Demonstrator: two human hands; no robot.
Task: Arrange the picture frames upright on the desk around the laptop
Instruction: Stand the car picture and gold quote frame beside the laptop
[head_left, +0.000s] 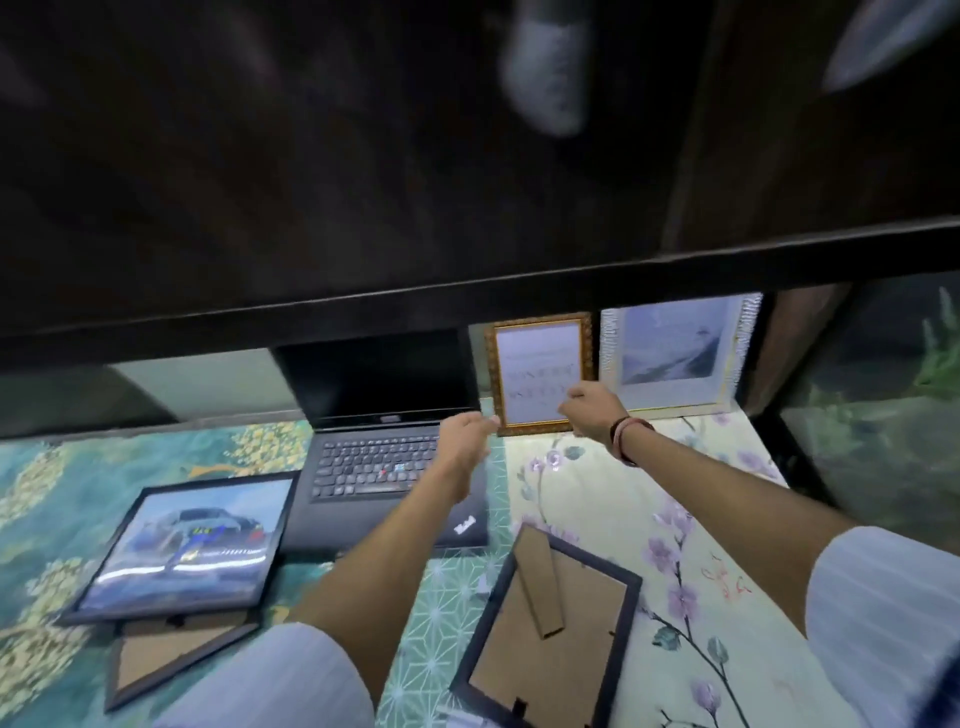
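A small gold-framed picture (537, 343) stands upright at the back of the desk, right of the open black laptop (384, 441). My right hand (592, 408) is curled against its lower right edge; whether it grips is unclear. My left hand (465, 434) hovers by its lower left corner, fingers apart. A white-framed picture (675, 353) stands upright further right. Left of the laptop a black-framed car picture (187, 540) lies flat on another face-down frame (171, 654). A dark frame (550, 629) lies face-down near me, its cardboard stand showing.
A dark shelf (467, 291) overhangs the back of the desk and hides the tops of the laptop screen and the standing frames. The desk (727, 519) is covered with floral and teal patterned sheets. A dark glass panel (872, 415) stands at the right.
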